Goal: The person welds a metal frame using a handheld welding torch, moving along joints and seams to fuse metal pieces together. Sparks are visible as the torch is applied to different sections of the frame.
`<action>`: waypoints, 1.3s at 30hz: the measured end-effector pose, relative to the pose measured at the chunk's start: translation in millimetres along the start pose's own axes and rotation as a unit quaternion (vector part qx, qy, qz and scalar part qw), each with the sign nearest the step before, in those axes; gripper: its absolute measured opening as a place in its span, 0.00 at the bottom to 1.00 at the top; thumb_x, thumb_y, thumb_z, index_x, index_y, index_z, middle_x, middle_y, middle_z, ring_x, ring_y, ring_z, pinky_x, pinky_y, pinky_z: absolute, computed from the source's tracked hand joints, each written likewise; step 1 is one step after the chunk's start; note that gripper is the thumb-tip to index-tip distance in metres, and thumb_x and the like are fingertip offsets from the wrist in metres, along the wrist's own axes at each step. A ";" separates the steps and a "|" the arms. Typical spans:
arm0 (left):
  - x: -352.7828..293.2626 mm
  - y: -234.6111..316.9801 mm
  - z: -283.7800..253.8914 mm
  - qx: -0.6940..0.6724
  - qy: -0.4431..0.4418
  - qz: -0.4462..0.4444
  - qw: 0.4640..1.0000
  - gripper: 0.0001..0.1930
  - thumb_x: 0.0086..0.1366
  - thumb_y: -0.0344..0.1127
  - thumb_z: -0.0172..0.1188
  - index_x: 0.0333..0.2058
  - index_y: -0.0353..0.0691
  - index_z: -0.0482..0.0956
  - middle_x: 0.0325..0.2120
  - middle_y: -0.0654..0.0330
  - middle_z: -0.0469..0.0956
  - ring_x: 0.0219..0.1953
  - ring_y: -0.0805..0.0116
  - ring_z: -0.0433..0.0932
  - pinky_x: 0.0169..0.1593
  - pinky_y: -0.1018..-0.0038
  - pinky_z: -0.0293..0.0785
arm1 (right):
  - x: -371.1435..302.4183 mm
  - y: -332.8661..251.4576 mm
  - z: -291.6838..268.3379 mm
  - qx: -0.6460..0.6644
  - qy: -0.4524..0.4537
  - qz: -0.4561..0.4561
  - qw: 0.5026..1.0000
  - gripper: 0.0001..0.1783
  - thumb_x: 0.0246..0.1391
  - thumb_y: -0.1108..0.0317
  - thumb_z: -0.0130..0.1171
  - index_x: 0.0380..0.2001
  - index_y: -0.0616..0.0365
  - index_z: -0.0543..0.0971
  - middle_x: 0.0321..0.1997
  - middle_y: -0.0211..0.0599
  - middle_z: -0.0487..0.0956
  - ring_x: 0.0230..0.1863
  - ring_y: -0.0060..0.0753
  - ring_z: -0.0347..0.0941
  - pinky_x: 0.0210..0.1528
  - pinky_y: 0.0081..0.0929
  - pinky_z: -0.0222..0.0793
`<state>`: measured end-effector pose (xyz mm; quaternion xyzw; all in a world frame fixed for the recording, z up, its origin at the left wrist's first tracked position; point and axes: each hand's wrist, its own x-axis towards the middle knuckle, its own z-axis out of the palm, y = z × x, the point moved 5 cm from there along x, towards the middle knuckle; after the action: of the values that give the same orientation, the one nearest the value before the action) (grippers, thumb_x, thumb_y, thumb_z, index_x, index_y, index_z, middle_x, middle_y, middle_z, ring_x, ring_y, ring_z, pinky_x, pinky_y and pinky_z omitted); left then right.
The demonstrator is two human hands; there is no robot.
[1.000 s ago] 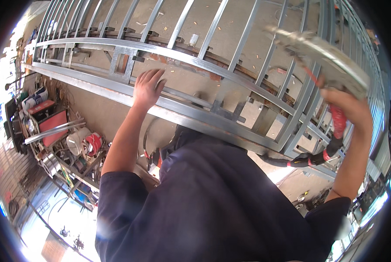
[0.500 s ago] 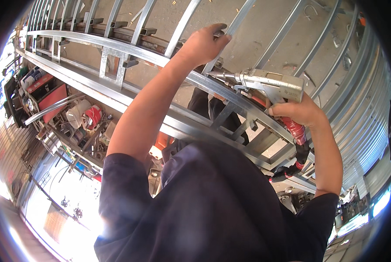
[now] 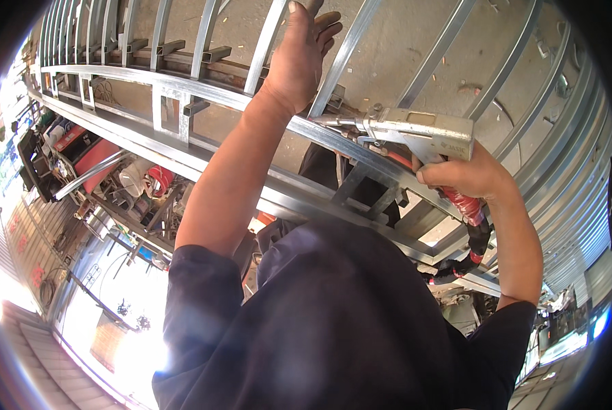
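Gripping silver gun (image 3: 422, 130), right hand (image 3: 468, 176); left hand (image 3: 298, 61) outstretched

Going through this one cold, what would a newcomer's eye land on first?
Probably the silvery pistol-shaped tool right of centre, gripped in the right hand, its nozzle pointing left. Next comes the barred metal frame sweeping across the upper half, with the open left hand near the top edge. The white glare at lower left also draws the eye.
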<state>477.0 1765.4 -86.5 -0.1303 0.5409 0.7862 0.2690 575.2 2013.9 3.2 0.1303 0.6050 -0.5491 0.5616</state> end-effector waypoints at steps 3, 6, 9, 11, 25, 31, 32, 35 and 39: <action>-1.2 0.3 2.8 -0.041 0.023 -0.009 0.999 0.43 0.77 0.68 0.41 0.77 0.42 0.51 0.73 0.40 0.60 0.75 0.52 0.58 0.77 0.55 0.48 | 1.5 2.4 0.2 -0.005 -0.006 0.013 1.000 0.28 0.44 0.70 0.70 0.52 0.60 0.80 0.39 0.32 0.83 0.41 0.26 0.79 0.46 0.29 0.76; -10.4 7.9 11.4 0.058 0.068 -0.024 0.996 0.35 0.75 0.54 0.55 0.72 0.39 0.65 0.62 0.45 0.75 0.62 0.57 0.74 0.66 0.65 0.68 | 1.3 2.4 0.7 0.007 0.000 0.011 1.000 0.27 0.44 0.70 0.70 0.52 0.61 0.80 0.38 0.31 0.83 0.40 0.26 0.79 0.46 0.29 0.76; -10.6 10.1 11.5 0.250 0.053 -0.056 0.965 0.30 0.73 0.45 0.61 0.69 0.38 0.72 0.54 0.50 0.82 0.55 0.62 0.81 0.59 0.70 0.76 | 1.4 4.4 1.5 0.023 -0.001 0.014 1.000 0.28 0.44 0.70 0.70 0.53 0.61 0.80 0.39 0.32 0.83 0.41 0.27 0.79 0.47 0.29 0.77; -5.8 8.5 4.9 0.367 0.038 -0.064 0.927 0.27 0.71 0.41 0.63 0.65 0.38 0.76 0.50 0.52 0.85 0.52 0.66 0.82 0.56 0.71 0.76 | 0.3 1.7 2.4 0.030 -0.003 0.021 0.999 0.29 0.44 0.69 0.70 0.54 0.61 0.80 0.40 0.32 0.84 0.42 0.27 0.79 0.47 0.29 0.77; 5.7 23.3 1.5 0.465 0.002 -0.079 0.882 0.32 0.66 0.47 0.69 0.64 0.38 0.78 0.45 0.51 0.87 0.39 0.70 0.81 0.47 0.71 0.78 | 2.6 6.5 1.5 -0.015 -0.002 0.009 1.000 0.39 0.47 0.70 0.70 0.66 0.58 0.75 0.51 0.36 0.83 0.48 0.28 0.79 0.52 0.31 0.77; 8.4 16.2 -2.6 0.442 -0.002 -0.082 0.893 0.31 0.67 0.45 0.69 0.65 0.36 0.77 0.46 0.49 0.86 0.44 0.67 0.82 0.49 0.71 0.77 | 3.3 8.6 1.7 -0.024 0.015 0.013 1.000 0.39 0.47 0.71 0.70 0.66 0.59 0.75 0.48 0.35 0.83 0.45 0.27 0.79 0.49 0.30 0.78; 8.2 16.4 -2.3 0.437 -0.002 -0.084 0.896 0.31 0.67 0.45 0.69 0.65 0.35 0.77 0.47 0.48 0.86 0.45 0.66 0.83 0.50 0.71 0.77 | 3.3 8.6 1.8 -0.014 0.015 0.017 1.000 0.39 0.47 0.71 0.70 0.66 0.59 0.75 0.48 0.35 0.83 0.44 0.26 0.79 0.48 0.29 0.78; 9.6 12.9 -3.7 0.410 -0.004 -0.098 0.907 0.31 0.68 0.43 0.69 0.65 0.34 0.76 0.50 0.44 0.85 0.52 0.61 0.83 0.54 0.67 0.77 | 4.7 10.0 1.0 -0.020 0.012 0.018 1.000 0.38 0.47 0.71 0.70 0.65 0.58 0.75 0.47 0.35 0.83 0.43 0.26 0.79 0.47 0.29 0.78; 9.5 8.5 -7.1 0.384 0.012 -0.085 0.919 0.30 0.68 0.43 0.68 0.65 0.37 0.77 0.52 0.42 0.84 0.55 0.55 0.84 0.56 0.64 0.78 | 5.5 10.0 -0.2 -0.030 0.014 0.014 0.999 0.38 0.47 0.70 0.69 0.65 0.58 0.75 0.47 0.34 0.83 0.44 0.26 0.78 0.48 0.29 0.78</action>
<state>463.7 1759.2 -87.3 -0.0718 0.7912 0.4907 0.3579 580.9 2015.2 -6.5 0.1292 0.6270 -0.5209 0.5646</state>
